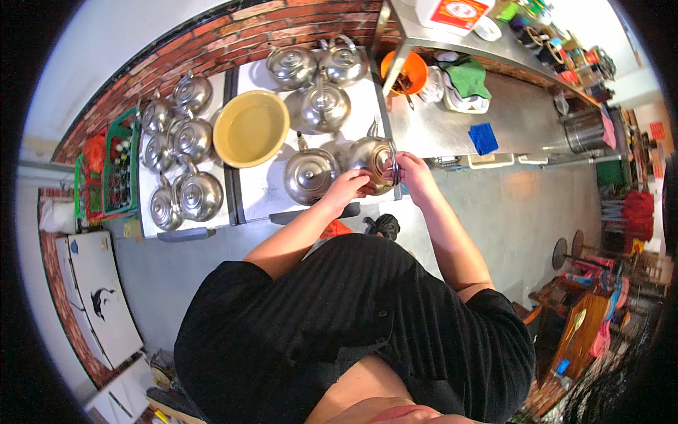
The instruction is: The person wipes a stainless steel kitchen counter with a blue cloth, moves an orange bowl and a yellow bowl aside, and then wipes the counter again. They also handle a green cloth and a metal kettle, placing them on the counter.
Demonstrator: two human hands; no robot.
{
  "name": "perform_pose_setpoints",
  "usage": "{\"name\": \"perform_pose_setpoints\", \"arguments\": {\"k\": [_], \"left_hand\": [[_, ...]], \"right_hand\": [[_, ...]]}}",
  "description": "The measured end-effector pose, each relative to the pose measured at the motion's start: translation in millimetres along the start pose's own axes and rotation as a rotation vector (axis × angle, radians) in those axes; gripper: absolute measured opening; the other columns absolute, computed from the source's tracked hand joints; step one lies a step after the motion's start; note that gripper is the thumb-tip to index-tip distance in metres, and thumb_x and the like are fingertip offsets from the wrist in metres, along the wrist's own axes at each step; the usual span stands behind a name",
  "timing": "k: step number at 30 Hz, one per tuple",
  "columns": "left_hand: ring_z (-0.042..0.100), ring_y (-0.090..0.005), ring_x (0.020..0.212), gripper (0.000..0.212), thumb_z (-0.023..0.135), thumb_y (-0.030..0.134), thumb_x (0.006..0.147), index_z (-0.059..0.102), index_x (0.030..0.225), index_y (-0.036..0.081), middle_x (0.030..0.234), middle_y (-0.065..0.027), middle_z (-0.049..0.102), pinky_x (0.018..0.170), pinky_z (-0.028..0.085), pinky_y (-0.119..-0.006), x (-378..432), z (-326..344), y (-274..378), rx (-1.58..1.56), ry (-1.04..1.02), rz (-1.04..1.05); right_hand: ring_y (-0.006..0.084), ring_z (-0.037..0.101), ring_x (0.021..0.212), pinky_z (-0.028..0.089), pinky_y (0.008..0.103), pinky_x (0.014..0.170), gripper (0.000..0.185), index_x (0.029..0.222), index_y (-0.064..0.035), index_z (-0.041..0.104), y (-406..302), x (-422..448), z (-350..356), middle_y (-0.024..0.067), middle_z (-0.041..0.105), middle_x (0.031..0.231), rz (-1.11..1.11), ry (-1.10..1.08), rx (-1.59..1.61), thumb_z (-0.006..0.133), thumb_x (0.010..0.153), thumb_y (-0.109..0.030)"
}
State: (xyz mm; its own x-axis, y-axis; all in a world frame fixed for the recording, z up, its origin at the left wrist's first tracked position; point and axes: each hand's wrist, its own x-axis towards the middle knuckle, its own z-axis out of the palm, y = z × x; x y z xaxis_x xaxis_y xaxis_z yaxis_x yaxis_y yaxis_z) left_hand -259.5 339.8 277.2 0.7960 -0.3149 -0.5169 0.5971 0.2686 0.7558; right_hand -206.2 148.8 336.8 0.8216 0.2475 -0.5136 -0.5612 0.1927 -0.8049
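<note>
A stainless steel kettle stands at the right end of the white-topped freezer. My right hand has its fingers around the kettle's handle, which is folded to the right side. At the kettle's near left side is my left hand, half curled with fingers apart; whether it touches the metal is unclear. Just left of it sits another steel kettle with its lid on. Farther back, more kettles are grouped near the brick wall.
A yellow plastic basin straddles the gap between two freezers. Several kettles crowd the left one. Rightward, a steel worktable carries an orange bowl, a blue cloth and a basket with a green cloth. A shelf overhangs it.
</note>
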Motion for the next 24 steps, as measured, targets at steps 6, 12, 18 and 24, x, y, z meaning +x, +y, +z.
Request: {"name": "perform_pose_setpoints", "arguments": {"k": [6,12,18,24], "left_hand": [[0.062,-0.0153,0.088,0.025,0.048,0.022,0.095,0.054,0.113,0.006,0.099,-0.0061,0.064,0.077,0.048,-0.028,13,50,1,0.151,-0.087,-0.04],[0.062,-0.014,0.078,0.021,0.047,0.023,0.095,0.057,0.104,0.007,0.09,-0.0047,0.066,0.071,0.049,-0.029,45,119,-44,0.306,-0.153,-0.097],[0.06,-0.0144,0.079,0.025,0.048,0.03,0.095,0.055,0.103,0.008,0.089,-0.0047,0.064,0.07,0.047,-0.03,61,217,-77,0.46,-0.261,-0.162],[0.06,-0.0134,0.077,0.025,0.051,0.032,0.095,0.051,0.103,0.009,0.09,-0.0043,0.062,0.069,0.049,-0.027,86,319,-103,0.459,-0.345,-0.129]], "right_hand": [[0.0096,0.044,0.055,0.034,0.0246,0.053,0.011,0.088,-0.0071,0.053,4,-39,-41,-0.0015,0.049,0.067,-0.088,0.074,0.072,0.054,0.092,-0.018],[0.0066,0.031,0.046,0.026,0.0245,0.044,0.023,0.078,-0.0124,0.05,8,-83,-111,-0.007,0.034,0.056,-0.104,0.141,0.166,0.048,0.095,-0.028],[0.0065,0.029,0.046,0.025,0.0243,0.043,0.025,0.079,-0.0106,0.048,2,-149,-204,-0.0065,0.034,0.057,-0.124,0.222,0.157,0.046,0.096,-0.029],[0.0084,0.037,0.046,0.03,0.0254,0.043,0.024,0.085,-0.0053,0.055,18,-179,-317,-0.0021,0.044,0.059,-0.167,0.233,0.182,0.049,0.094,-0.026]]}}
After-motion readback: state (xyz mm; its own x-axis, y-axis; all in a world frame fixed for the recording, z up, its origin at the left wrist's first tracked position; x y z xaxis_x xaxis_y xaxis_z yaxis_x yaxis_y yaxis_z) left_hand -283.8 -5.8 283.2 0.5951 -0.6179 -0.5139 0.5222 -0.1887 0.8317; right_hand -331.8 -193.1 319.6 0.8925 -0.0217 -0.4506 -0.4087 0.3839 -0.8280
